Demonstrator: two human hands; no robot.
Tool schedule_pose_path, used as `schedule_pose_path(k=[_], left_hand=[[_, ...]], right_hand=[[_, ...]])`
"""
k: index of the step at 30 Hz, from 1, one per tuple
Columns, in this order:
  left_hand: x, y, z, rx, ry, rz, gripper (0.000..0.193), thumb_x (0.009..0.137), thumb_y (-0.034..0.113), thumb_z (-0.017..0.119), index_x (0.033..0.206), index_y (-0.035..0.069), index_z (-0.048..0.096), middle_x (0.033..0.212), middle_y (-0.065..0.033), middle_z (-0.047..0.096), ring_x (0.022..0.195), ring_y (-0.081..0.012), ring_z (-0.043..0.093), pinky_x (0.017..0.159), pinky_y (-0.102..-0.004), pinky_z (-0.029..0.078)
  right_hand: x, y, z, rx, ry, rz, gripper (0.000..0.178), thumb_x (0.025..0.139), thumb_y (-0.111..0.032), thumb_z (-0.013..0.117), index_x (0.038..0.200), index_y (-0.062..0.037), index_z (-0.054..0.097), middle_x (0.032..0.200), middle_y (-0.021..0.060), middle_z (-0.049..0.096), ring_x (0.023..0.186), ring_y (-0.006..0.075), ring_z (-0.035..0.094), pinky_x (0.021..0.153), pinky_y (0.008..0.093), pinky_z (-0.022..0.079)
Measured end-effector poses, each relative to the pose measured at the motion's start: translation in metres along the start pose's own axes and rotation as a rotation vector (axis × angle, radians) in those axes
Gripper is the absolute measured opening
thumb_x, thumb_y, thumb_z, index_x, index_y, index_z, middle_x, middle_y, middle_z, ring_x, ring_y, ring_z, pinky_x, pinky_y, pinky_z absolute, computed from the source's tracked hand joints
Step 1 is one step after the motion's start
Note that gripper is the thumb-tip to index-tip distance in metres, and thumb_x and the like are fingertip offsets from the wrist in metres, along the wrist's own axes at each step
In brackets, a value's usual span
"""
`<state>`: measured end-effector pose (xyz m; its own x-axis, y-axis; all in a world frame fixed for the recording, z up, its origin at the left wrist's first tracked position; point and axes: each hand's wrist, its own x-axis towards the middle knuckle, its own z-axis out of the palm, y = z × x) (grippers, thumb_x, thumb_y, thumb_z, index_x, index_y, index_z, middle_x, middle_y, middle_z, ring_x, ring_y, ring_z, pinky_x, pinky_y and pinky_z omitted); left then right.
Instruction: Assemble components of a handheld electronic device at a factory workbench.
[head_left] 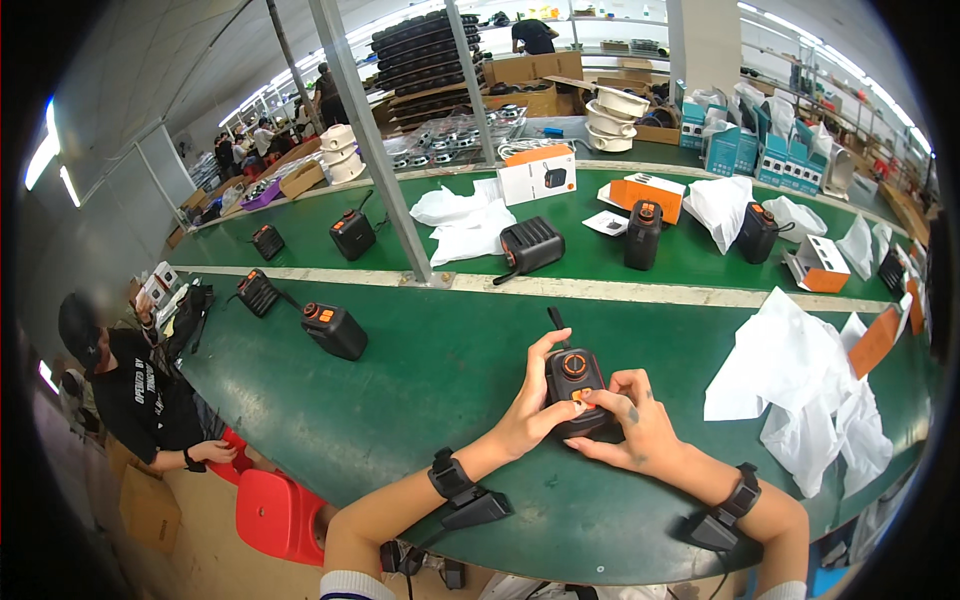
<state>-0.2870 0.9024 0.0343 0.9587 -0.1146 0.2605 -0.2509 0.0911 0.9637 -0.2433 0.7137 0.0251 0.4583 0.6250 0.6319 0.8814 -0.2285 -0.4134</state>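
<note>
A black portable speaker (574,392) with an orange-ringed knob, orange buttons and a wrist strap is between my hands over the green table. My left hand (532,405) wraps its left side, the thumb lying on the orange buttons. From the right, my right hand (632,420) grips the lower corner, its fingers bent at the same buttons. Fingertips partly cover the buttons. Each of my wrists wears a black strap with a dark box-like piece. Beyond my left hand, another black speaker (335,331) with an orange knob stands on the table.
White wrapping sheets (790,385) lie right of my hands. Across the pale divider strip (620,291) are more speakers (643,236), an orange-and-white box (537,175) and wrapping. A metal post (375,140) rises from the strip. At left, a person (140,385) sits near a red stool (275,515).
</note>
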Motion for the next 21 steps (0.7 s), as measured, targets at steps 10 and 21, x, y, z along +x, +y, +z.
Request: schedule_pose_path(k=[10, 21], left_hand=[[-0.0001, 0.0023, 0.0016, -0.036, 0.005, -0.016, 0.083, 0.076, 0.014, 0.059, 0.144, 0.012, 0.011, 0.122, -0.0137, 0.037, 0.116, -0.0224, 0.041, 0.105, -0.0367, 0.029], [-0.0011, 0.0033, 0.0033, -0.034, 0.011, 0.005, 0.079, 0.079, 0.011, 0.058, 0.143, 0.011, 0.013, 0.122, -0.0124, 0.038, 0.114, -0.0194, 0.043, 0.102, -0.0334, 0.034]], right_hand=[[0.0031, 0.0027, -0.0012, 0.236, -0.108, 0.086, 0.063, 0.072, -0.029, 0.08, 0.122, -0.0151, 0.044, 0.094, 0.0119, 0.047, 0.064, 0.0246, 0.06, 0.053, 0.0328, 0.052], [0.006, 0.0013, -0.001, 0.264, -0.121, 0.129, 0.062, 0.072, -0.028, 0.081, 0.122, -0.0153, 0.047, 0.092, 0.0096, 0.046, 0.065, 0.0215, 0.06, 0.056, 0.0306, 0.053]])
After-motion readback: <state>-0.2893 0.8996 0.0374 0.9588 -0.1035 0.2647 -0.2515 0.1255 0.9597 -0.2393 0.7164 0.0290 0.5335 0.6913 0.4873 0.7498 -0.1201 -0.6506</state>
